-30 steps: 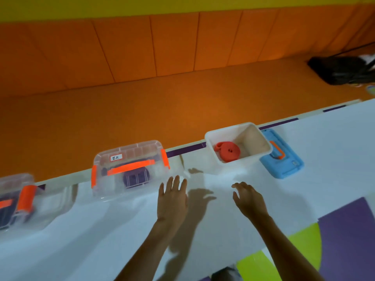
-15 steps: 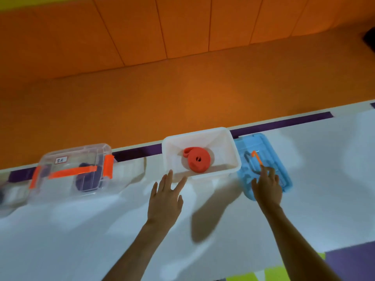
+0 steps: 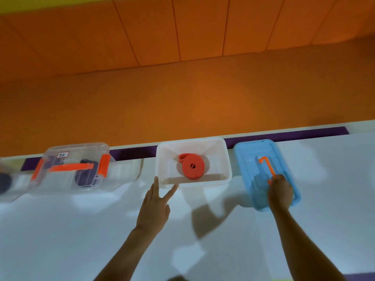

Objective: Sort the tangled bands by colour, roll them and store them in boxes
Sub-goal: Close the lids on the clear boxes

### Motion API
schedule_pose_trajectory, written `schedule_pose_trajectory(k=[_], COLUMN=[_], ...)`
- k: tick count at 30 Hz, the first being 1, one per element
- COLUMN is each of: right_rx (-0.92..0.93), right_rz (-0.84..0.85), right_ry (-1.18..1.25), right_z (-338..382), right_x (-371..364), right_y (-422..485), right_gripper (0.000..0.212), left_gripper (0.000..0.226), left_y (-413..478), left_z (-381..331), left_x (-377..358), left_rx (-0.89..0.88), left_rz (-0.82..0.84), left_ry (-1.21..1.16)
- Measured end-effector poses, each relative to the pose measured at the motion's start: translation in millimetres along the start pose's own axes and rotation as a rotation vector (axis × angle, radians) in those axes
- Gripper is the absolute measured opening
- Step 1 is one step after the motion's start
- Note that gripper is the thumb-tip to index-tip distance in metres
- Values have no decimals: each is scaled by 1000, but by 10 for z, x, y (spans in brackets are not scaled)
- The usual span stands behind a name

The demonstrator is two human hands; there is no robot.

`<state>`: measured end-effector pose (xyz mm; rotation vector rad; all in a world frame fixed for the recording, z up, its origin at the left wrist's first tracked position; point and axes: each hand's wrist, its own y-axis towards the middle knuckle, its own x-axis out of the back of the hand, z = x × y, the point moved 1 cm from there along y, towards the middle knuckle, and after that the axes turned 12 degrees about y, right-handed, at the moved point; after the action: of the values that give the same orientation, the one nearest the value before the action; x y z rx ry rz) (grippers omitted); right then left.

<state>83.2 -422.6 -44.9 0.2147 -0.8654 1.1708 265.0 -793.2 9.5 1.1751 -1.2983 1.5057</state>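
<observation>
This looks like a padded play or exercise room: orange cushioned wall panels [image 3: 142, 27] meet a soft orange floor [image 3: 182, 98], and a white desk [image 3: 60, 230] edged in purple carries plastic storage boxes [image 3: 192, 184].

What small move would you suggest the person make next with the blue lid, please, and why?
Probably lift the blue lid by its orange handle and swing it left over the white box. The right hand grips that handle, the rolled red band lies inside the open box, and the left hand has straight fingers at its near corner.
</observation>
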Motion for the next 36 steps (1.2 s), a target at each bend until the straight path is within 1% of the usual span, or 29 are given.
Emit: schedule_pose_trajectory(k=[2,4,6,8,10,13,15,16,19,21,22,24,25,26,28,29,31,32,33,36], right_rx=[60,160,289,410,539,713,808,838,906,936,957,1002,1003,962,774,646,401,338,311,315], right_rz=[-54,-77,-34,38,106,197,250,281,335,316,302,300,299,287,214,193,240,285,313,292], right_ry=[105,160,149,108,51,-14,-68,-104,-192,-194,-181,-148,-139,-152,-215,-223,-38,51,112,182], right_z=[124,325,589,874,1123,1393,1491,1519,1515,1476,1450,1384,1346,1300,1182,1129,1080,1081,1107,1172], right_x=[119,194,191,117,-8,-253,-441,-535,-779,-868,-885,-880,-870,-863,-846,-852,-879,-895,-904,-912], right_y=[27,29,-1,-88,-221,-474,-626,-693,-837,-884,-888,-876,-863,-847,-793,-752,-675,-631,-604,-512], right_gripper=[16,21,22,23,22,17,13,12,9,8,14,34,44,54,68,68,62,59,56,41], left_gripper=[82,74,71,70,65,65,66,66,65,53,46,39,38,38,39,39,38,38,38,40], left_y=[-1,2,2,7,31,160,301,378,578,665,697,749,769,791,827,844,890,917,944,1026], left_z=[2,-3,4,37,83,171,211,223,219,206,197,185,182,184,185,186,197,202,202,193], left_x=[-7,-9,12,50,113,212,255,263,231,157,116,42,9,-21,-47,-47,-51,-57,-47,-70], left_rx=[0,1,14,49,132,350,453,467,461,434,423,428,437,450,488,507,525,533,547,595], left_rz=[-4,-18,-14,-9,-50,-159,-188,-182,-105,-123,-142,-172,-181,-182,-158,-143,-122,-114,-105,-70], left_ry=[-18,-27,-43,-125,-330,-721,-894,-945,-979,-905,-872,-844,-844,-850,-862,-860,-825,-796,-771,-775])
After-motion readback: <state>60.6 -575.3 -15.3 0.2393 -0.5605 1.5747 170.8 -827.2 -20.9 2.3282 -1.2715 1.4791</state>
